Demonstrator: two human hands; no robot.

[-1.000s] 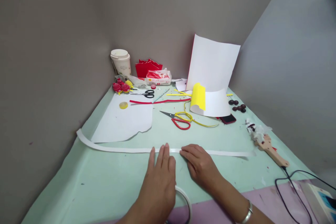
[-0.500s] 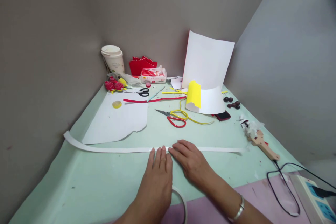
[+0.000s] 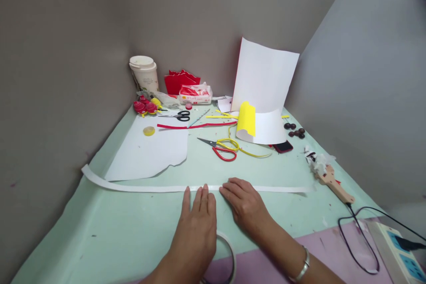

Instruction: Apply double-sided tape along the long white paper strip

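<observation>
A long white paper strip (image 3: 143,189) lies across the green tabletop, its left end curling up. My left hand (image 3: 195,226) rests flat near the strip's middle, fingertips on it and fingers spread a little. Just to the right, my right hand (image 3: 244,204) touches the strip with outstretched fingers. Partly hidden by my left hand is a roll of tape (image 3: 233,257) close to the front. Beyond the strip lie scissors (image 3: 226,148) with one yellow and one red handle.
At the back stand a white cup (image 3: 144,73), a tissue pack (image 3: 195,95) and a large curled white sheet (image 3: 266,75). Black scissors (image 3: 183,116) and a small yellow tape roll (image 3: 149,131) lie at left. A glue gun (image 3: 336,186) with its cord and a power strip (image 3: 396,248) are right.
My left hand has slid slightly left and my right hand slightly right along the strip, widening the gap between them. More of the tape roll shows.
</observation>
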